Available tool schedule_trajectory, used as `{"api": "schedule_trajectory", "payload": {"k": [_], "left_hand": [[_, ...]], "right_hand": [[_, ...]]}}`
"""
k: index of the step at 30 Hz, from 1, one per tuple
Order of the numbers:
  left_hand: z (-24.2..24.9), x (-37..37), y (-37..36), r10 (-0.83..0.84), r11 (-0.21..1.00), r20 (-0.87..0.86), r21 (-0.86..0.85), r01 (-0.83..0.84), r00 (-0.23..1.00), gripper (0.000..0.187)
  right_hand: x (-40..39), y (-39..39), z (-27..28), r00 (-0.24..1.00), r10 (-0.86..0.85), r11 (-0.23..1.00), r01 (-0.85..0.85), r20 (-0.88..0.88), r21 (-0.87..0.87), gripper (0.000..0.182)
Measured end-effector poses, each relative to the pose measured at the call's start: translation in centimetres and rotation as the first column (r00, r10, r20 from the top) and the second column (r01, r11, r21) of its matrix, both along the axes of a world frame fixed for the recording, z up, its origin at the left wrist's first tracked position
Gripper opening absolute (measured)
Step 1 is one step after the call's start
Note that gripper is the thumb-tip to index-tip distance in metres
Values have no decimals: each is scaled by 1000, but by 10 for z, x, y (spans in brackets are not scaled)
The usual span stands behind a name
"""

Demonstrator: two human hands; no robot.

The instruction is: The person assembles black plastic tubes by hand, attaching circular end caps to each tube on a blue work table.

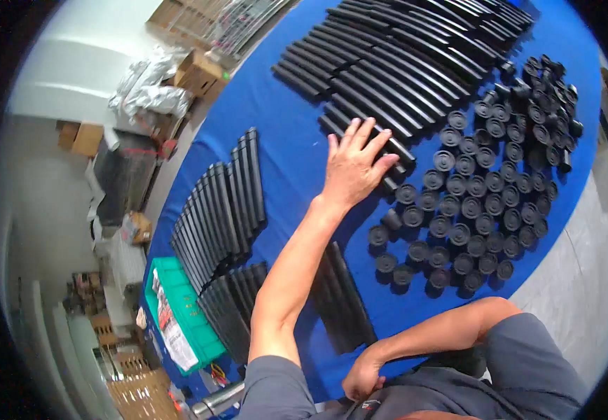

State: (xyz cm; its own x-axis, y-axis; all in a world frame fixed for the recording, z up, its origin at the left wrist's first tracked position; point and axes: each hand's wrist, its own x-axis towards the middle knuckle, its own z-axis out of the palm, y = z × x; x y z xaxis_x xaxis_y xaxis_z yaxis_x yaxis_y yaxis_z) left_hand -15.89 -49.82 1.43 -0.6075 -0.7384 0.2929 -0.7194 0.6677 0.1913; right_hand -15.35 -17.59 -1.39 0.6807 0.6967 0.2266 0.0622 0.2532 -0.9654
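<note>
Item, in hand: black, straight, slender tubes [401, 148], lying side by side on the worktop, at the near edge of a broad array of like tubes [395, 70]. Left hand [356, 161], palm down across them, fingers spread wide.

Right hand [363, 378]: drawn in at the worktop's near edge, fingers curled; from here I cannot tell whether it holds anything.

Beside the array: many round, black, ringed caps [472, 185], loosely spread, crowded at the far end. Opposite: a fanned group of black tubes [209, 217]; nearer the person, two more bundles, one partly behind the left forearm.

Surface: a worktop [286, 161] covered in bright blue. At its edge, a green plastic tray [211, 348] holding a printed white packet [174, 339].

Room: pale wall [73, 80], brown cardboard boxes [202, 75], crumpled silvery sheeting [151, 87], pale grey floor [584, 252].
</note>
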Motion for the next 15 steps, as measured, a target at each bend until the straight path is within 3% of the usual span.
{"api": "schedule_trajectory", "payload": {"k": [3,5,8,9,12,13,15], "left_hand": [[-1,7,0,81,997,-83,9,-80,993,42],[4,-1,1,171,985,-140,65,-163,975,35],[-6,-14,1,205,977,-222,-4,-211,953,38],[-7,-19,1,217,971,-199,-57,-232,956,39],[-2,-29,-3,270,962,-172,25,-270,947,38],[-5,-30,-5,256,963,-174,-33,-266,951,37],[1,-32,-5,312,950,-147,49,-309,938,36]], "right_hand": [[-2,3,-3,997,-67,997,68,-47,20,14],[5,7,-7,1000,-14,1000,14,-9,-20,13],[5,9,-11,1000,3,1000,-4,-31,-25,15],[5,11,-11,999,-3,1000,2,-47,-12,16],[4,9,-10,999,18,1000,-18,-36,-1,17],[4,8,-9,999,0,1000,0,-41,0,17],[2,5,-6,998,-36,999,36,-50,0,17]]}}
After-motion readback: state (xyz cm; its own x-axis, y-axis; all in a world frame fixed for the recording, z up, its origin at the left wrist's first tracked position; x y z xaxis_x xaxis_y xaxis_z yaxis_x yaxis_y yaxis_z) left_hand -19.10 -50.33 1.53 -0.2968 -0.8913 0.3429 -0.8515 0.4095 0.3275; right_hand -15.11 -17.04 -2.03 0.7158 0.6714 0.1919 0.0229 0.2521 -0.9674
